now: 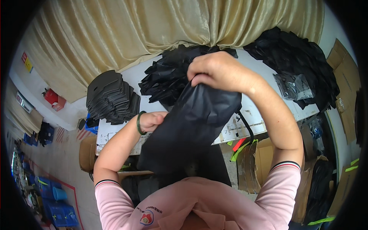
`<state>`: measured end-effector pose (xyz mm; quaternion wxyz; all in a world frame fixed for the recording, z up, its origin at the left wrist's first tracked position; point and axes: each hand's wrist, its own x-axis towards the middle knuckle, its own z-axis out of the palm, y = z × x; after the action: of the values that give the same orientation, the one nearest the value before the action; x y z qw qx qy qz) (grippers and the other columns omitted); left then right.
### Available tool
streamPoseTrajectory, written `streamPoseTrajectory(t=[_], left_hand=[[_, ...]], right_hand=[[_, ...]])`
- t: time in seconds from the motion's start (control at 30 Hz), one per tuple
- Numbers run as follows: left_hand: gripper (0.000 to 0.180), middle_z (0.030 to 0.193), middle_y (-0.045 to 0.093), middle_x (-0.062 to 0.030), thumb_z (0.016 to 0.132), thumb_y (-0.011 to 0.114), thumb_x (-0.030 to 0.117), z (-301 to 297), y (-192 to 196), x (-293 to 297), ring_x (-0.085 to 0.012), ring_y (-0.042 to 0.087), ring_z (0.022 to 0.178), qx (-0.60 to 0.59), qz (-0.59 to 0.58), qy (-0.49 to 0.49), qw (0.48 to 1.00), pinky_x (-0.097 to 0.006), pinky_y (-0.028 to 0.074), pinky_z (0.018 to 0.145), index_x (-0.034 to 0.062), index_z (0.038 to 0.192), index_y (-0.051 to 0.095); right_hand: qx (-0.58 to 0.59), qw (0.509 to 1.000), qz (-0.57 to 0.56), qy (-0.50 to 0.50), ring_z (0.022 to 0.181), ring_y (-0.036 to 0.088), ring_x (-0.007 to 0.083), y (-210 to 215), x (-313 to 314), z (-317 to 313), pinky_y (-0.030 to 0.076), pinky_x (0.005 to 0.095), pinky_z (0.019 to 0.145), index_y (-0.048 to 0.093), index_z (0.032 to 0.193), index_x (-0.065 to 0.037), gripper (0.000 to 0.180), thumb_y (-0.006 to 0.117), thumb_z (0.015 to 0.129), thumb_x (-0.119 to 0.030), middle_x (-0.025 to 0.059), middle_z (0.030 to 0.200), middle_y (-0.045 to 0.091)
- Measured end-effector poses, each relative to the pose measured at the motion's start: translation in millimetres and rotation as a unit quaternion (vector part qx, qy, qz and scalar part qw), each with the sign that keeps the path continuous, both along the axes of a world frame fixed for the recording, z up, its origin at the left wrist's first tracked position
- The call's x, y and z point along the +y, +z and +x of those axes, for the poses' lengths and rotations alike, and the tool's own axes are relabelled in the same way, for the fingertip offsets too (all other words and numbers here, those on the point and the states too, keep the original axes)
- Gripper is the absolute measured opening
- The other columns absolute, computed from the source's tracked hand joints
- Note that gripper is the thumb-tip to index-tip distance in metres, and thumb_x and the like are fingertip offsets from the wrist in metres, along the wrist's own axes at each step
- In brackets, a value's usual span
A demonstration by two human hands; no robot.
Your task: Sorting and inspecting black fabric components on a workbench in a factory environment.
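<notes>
A black, slightly shiny fabric piece (pixel 191 122), shaped like a flat bag or cover, hangs in front of my chest over the table's near edge. My right hand (pixel 218 71) is closed in a pinch on its top edge, raised above the table. At its left edge is my left hand (pixel 153 120), with the thumb showing and the other fingers passing behind the fabric; it appears to grip that edge. A green bangle (pixel 141 122) circles my left wrist. Beside the fabric's right side a narrow black strap (pixel 247 128) hangs down; where it attaches is hidden.
On the white table (pixel 111 134) stands a stack of dark grey shaped boards (pixel 109 96) at left. Black fabric heaps (pixel 165 73) lie behind my hands and at the far right (pixel 295 57). A clear plastic packet (pixel 293 86) rests nearby. Cardboard boxes (pixel 249 168) stand below.
</notes>
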<state>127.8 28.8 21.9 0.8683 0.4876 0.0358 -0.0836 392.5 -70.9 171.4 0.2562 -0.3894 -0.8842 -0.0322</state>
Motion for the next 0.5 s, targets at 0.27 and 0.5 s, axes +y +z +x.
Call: streamPoseTrajectory(t=[0.27,0.5], left_hand=[[0.066,0.125,0.060,-0.0109,0.074,0.080,0.011,-10,1,1,-0.0176,0.057,0.114,-0.037,0.075,0.030,0.996,-0.032,0.042,0.101,-0.0071,0.130,0.050],[0.050,0.117,0.064,-0.0105,0.075,0.077,0.004,-95,-45,22,-0.0162,0.060,0.107,0.093,0.145,0.031,0.985,-0.031,0.044,0.098,-0.0062,0.121,0.059]], right_hand=[[-0.041,0.999,-0.002,0.020,0.073,0.061,0.0284,1,4,-19,0.048,0.0366,0.063,0.062,0.081,-0.006,0.012,0.071,0.075,-0.012,0.0067,0.077,0.061],[-0.023,0.994,-0.045,-0.100,0.081,0.063,0.0299,-13,16,31,0.048,0.0395,0.070,0.062,0.083,-0.006,0.012,0.068,0.077,-0.013,0.0080,0.083,0.066]])
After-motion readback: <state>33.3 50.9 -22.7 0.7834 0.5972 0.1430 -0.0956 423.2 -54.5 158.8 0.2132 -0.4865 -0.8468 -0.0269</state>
